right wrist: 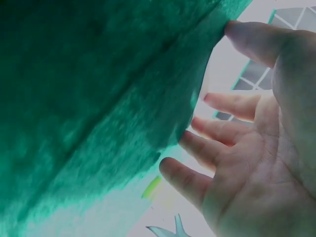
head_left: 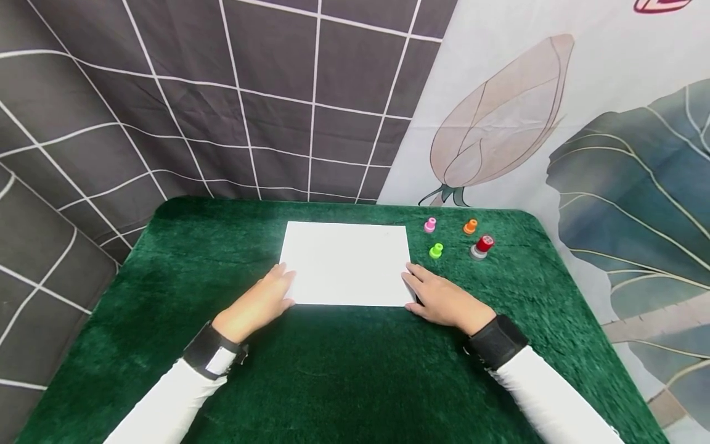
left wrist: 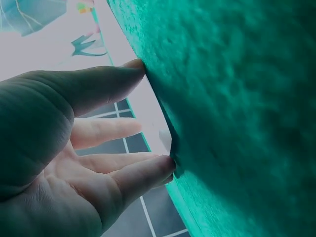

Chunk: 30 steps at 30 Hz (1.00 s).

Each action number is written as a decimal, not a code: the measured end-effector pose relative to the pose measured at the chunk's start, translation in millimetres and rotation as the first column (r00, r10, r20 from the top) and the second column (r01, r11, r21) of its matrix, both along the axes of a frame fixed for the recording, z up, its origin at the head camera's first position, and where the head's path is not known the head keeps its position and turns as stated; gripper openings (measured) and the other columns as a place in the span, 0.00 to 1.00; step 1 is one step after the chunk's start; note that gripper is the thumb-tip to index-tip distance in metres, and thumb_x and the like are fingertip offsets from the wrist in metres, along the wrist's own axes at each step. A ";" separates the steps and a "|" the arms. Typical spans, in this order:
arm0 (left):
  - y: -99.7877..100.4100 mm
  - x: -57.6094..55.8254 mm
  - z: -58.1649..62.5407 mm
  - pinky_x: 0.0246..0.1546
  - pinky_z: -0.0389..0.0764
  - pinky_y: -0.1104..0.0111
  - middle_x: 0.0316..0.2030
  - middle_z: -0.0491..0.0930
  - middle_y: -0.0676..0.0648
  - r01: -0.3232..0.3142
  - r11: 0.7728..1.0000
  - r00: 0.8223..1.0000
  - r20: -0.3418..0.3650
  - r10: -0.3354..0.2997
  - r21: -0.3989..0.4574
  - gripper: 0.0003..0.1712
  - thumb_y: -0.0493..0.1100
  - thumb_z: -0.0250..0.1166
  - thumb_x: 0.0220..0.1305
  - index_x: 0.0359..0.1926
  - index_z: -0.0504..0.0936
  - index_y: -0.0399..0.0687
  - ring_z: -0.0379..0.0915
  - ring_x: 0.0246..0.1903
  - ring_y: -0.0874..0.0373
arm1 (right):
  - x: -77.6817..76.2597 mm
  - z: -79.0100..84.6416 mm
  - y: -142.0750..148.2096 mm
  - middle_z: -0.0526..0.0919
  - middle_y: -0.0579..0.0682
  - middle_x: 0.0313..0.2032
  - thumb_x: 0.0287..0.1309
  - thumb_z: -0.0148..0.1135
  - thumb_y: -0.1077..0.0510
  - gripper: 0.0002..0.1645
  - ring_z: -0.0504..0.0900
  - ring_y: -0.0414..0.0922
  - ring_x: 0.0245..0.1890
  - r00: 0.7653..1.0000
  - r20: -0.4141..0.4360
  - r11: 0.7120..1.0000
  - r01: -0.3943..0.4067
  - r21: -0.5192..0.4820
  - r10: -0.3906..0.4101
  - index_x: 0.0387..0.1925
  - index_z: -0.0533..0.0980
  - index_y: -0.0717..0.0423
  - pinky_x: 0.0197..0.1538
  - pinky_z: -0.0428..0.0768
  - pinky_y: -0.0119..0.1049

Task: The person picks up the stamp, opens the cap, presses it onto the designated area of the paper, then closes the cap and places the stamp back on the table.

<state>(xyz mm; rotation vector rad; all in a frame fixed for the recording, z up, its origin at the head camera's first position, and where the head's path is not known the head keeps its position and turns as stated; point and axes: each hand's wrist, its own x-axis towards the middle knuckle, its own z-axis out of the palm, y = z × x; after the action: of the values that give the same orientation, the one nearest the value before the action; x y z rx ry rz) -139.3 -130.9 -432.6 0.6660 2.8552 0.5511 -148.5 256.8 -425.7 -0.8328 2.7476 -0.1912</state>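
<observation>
A blank white sheet of paper (head_left: pixel 346 264) lies flat on the green cloth, its long side toward me. At its left edge and near left corner my left hand (head_left: pixel 266 296) rests with fingers and thumb spread. My right hand (head_left: pixel 444 300) mirrors it at the right edge, fingertips on the margin. In the left wrist view the thumb (left wrist: pixel 106 86) touches the near edge of the paper while the fingers reach along the side. The right wrist view shows extended, separated fingers (right wrist: pixel 197 143) at the sheet's edge.
Right of the paper stand small stamp-shaped pieces: pink (head_left: pixel 429 225), orange (head_left: pixel 470 226) and lime green (head_left: pixel 436 250). A larger red-topped one with a grey base (head_left: pixel 482 246) stands beside them. The green cloth (head_left: pixel 344 376) covers the table; a grey checked curtain (head_left: pixel 277 117) hangs behind.
</observation>
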 end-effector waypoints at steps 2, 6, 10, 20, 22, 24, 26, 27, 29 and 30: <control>2.1 -0.6 -0.1 0.69 0.69 0.39 0.70 0.67 0.25 0.012 1.000 1.000 -0.006 -0.012 0.000 0.31 0.36 0.69 0.68 0.68 0.71 0.28 0.61 0.73 0.29 | -0.1 0.9 2.6 0.61 0.67 0.76 0.70 0.64 0.48 0.41 0.66 0.62 0.74 1.000 0.001 1.000 0.003 0.004 -0.003 0.75 0.63 0.64 0.73 0.70 0.60; 6.7 -2.4 -0.8 0.68 0.70 0.39 0.69 0.68 0.25 0.038 0.999 0.999 -0.037 -0.038 -0.012 0.30 0.37 0.69 0.68 0.67 0.72 0.28 0.63 0.71 0.29 | -0.4 3.1 7.8 0.62 0.68 0.76 0.70 0.65 0.49 0.40 0.68 0.63 0.73 1.000 0.005 1.000 0.004 0.008 -0.004 0.74 0.64 0.65 0.72 0.71 0.60; 11.1 -5.0 -0.3 0.69 0.70 0.40 0.69 0.68 0.25 0.045 0.999 0.998 -0.042 -0.046 -0.018 0.29 0.37 0.69 0.68 0.66 0.73 0.29 0.63 0.71 0.29 | -2.3 3.2 13.0 0.62 0.68 0.76 0.71 0.64 0.49 0.39 0.68 0.63 0.73 1.000 0.006 1.000 0.009 0.018 -0.009 0.74 0.64 0.65 0.71 0.72 0.61; 18.8 -6.8 -0.8 0.70 0.70 0.41 0.70 0.69 0.27 0.054 0.998 0.998 -0.022 -0.054 -0.023 0.27 0.38 0.67 0.70 0.66 0.74 0.30 0.63 0.72 0.31 | -6.1 0.3 19.2 0.61 0.68 0.76 0.71 0.63 0.49 0.39 0.66 0.64 0.74 1.000 0.006 0.999 0.028 0.038 -0.029 0.74 0.64 0.65 0.72 0.71 0.62; 19.7 -7.2 -1.4 0.70 0.70 0.41 0.69 0.70 0.27 0.058 0.998 0.998 -0.037 -0.059 -0.027 0.26 0.37 0.67 0.70 0.66 0.74 0.31 0.64 0.71 0.31 | -6.2 -0.4 20.0 0.61 0.68 0.76 0.72 0.62 0.49 0.39 0.66 0.64 0.74 1.000 0.003 0.999 0.028 0.037 -0.028 0.74 0.64 0.65 0.72 0.71 0.62; 20.5 -7.9 -1.8 0.70 0.70 0.42 0.68 0.71 0.27 0.064 0.997 0.996 -0.052 -0.066 -0.030 0.26 0.37 0.67 0.70 0.65 0.75 0.30 0.65 0.71 0.31 | -6.0 -0.6 21.0 0.61 0.69 0.76 0.72 0.62 0.50 0.38 0.66 0.64 0.74 1.000 0.000 0.999 0.030 0.031 -0.030 0.74 0.64 0.65 0.72 0.71 0.62; 21.2 -9.1 -1.7 0.70 0.69 0.42 0.68 0.71 0.27 0.068 0.997 0.996 -0.051 -0.070 -0.033 0.26 0.37 0.67 0.70 0.64 0.75 0.30 0.65 0.71 0.31 | -6.0 -1.1 22.1 0.62 0.69 0.75 0.72 0.62 0.51 0.37 0.67 0.64 0.73 1.000 -0.009 0.999 0.027 0.023 -0.026 0.74 0.65 0.65 0.71 0.71 0.62; 21.6 -9.3 -1.1 0.71 0.69 0.42 0.68 0.71 0.27 0.070 0.997 0.996 -0.049 -0.071 -0.037 0.26 0.37 0.67 0.70 0.65 0.75 0.30 0.65 0.71 0.32 | -5.8 -1.3 22.6 0.63 0.69 0.75 0.72 0.62 0.52 0.36 0.68 0.64 0.73 1.000 -0.015 1.000 0.025 0.017 -0.025 0.73 0.65 0.65 0.71 0.72 0.62; 22.1 -10.2 -0.7 0.71 0.69 0.42 0.68 0.71 0.27 0.075 0.996 0.996 -0.049 -0.078 -0.049 0.26 0.38 0.68 0.70 0.65 0.75 0.30 0.66 0.71 0.32 | -5.3 -0.9 23.1 0.64 0.69 0.74 0.72 0.62 0.53 0.35 0.69 0.64 0.72 0.999 -0.027 1.000 0.020 0.007 -0.020 0.72 0.66 0.66 0.71 0.72 0.61; 22.2 -10.5 -0.2 0.71 0.69 0.43 0.68 0.71 0.27 0.073 0.996 0.996 -0.039 -0.076 -0.051 0.27 0.38 0.68 0.70 0.65 0.75 0.30 0.65 0.71 0.32 | -5.0 -0.5 23.0 0.65 0.69 0.74 0.72 0.62 0.53 0.35 0.69 0.64 0.72 0.999 -0.033 1.000 0.017 0.002 -0.017 0.72 0.67 0.66 0.70 0.73 0.62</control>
<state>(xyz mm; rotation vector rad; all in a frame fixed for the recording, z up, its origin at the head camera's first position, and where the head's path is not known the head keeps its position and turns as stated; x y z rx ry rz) -149.8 -108.7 -432.8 0.7804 2.8575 0.4590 -153.6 279.8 -426.2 -0.8192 2.7863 -0.1792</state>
